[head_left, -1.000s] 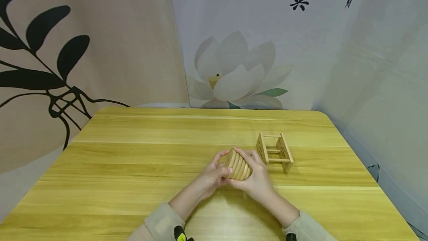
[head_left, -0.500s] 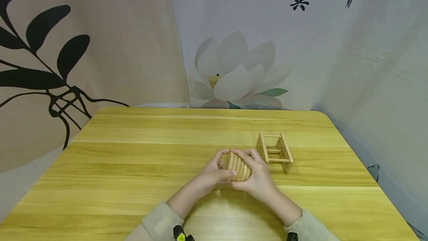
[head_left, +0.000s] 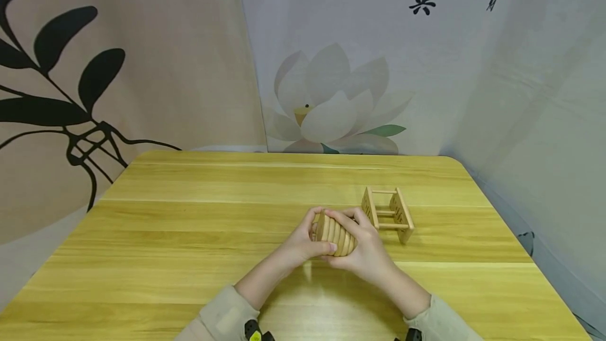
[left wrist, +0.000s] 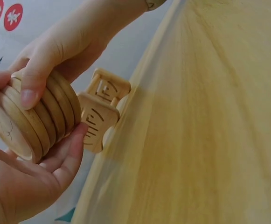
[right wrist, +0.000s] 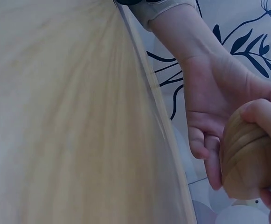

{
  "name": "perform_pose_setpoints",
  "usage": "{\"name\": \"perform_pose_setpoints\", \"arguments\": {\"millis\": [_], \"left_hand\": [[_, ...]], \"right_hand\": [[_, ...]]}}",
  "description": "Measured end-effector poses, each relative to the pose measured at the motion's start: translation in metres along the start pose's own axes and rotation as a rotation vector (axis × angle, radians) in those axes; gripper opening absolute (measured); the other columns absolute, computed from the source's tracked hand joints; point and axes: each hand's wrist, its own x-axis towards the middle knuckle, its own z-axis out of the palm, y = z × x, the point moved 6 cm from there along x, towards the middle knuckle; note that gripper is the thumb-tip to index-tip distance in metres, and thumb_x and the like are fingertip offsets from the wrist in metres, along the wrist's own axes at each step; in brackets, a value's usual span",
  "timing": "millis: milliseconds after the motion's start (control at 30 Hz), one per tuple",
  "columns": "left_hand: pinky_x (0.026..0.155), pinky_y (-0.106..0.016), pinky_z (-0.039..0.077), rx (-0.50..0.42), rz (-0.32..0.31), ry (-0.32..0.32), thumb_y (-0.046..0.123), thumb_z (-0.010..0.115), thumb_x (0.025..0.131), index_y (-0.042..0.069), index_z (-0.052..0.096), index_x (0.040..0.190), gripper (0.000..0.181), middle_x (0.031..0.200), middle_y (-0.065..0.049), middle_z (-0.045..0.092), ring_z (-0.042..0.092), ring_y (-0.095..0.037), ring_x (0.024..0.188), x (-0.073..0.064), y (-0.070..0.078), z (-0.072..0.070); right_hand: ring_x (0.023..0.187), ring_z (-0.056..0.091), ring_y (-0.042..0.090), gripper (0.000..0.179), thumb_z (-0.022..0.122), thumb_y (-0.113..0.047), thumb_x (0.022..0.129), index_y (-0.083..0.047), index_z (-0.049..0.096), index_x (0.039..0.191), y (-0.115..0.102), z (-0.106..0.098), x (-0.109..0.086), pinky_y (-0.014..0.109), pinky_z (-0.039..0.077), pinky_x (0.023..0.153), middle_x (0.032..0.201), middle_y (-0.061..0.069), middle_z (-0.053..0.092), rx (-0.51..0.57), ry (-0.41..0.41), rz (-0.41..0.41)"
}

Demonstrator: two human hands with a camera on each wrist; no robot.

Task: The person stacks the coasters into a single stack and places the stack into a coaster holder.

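Between both hands, above the table, is a stack of round wooden coasters [head_left: 337,234] lying on its side, the discs pressed face to face. My left hand [head_left: 302,245] holds the stack's left end, its thumb across the lower front edges. From the other side my right hand [head_left: 366,250] grips it, thumb below and fingers over the top. The left wrist view shows several coasters [left wrist: 56,105] side by side, with a thin mark on the outermost face. Only part of the stack [right wrist: 247,161] shows in the right wrist view. Just beyond the right hand stands a wooden coaster rack [head_left: 402,210].
The rack has two slotted end panels joined by thin rods; cut-outs show on its panel [left wrist: 95,116] in the left wrist view. Under everything is a wood-grain table [head_left: 189,246]. Behind it hang printed cloths, including one with a lotus [head_left: 336,107].
My left thumb has slid to the right along the stack's lower edge, and the stack has turned slightly. Both hands keep hold of it. The rack has stayed in place.
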Motion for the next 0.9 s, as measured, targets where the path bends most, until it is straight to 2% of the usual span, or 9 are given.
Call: {"name": "perform_pose_setpoints", "arguments": {"millis": [333,500,900], "left_hand": [[0.076,-0.040,0.053,-0.020,0.053,-0.001,0.010,0.074,0.078,0.021,0.031,0.140,0.076,0.116,-0.020,0.052,0.060,-0.028,0.098,0.004,0.004,0.003],[0.075,-0.040,0.053,-0.012,0.051,0.009,0.010,0.076,0.078,0.019,0.031,0.139,0.076,0.116,-0.020,0.051,0.059,-0.028,0.098,0.005,0.007,0.006],[0.076,-0.039,0.053,0.003,0.036,0.039,0.013,0.077,0.078,0.018,0.034,0.137,0.074,0.114,-0.020,0.049,0.059,-0.028,0.097,0.014,0.014,0.012]], "right_hand": [[0.106,0.054,0.023,0.087,0.093,-0.013,0.055,-0.017,0.057,0.134,0.000,-0.006,0.005,0.035,0.052,0.081,0.122,0.003,0.049,0.006,-0.015,-0.011],[0.108,0.053,0.024,0.085,0.093,-0.011,0.057,-0.017,0.057,0.134,0.000,-0.010,0.006,0.037,0.052,0.082,0.124,0.003,0.049,0.031,-0.035,-0.016],[0.105,0.054,0.022,0.081,0.092,-0.011,0.058,-0.017,0.058,0.132,0.003,-0.025,0.011,0.036,0.054,0.077,0.123,0.001,0.049,-0.001,-0.060,-0.010]]}}
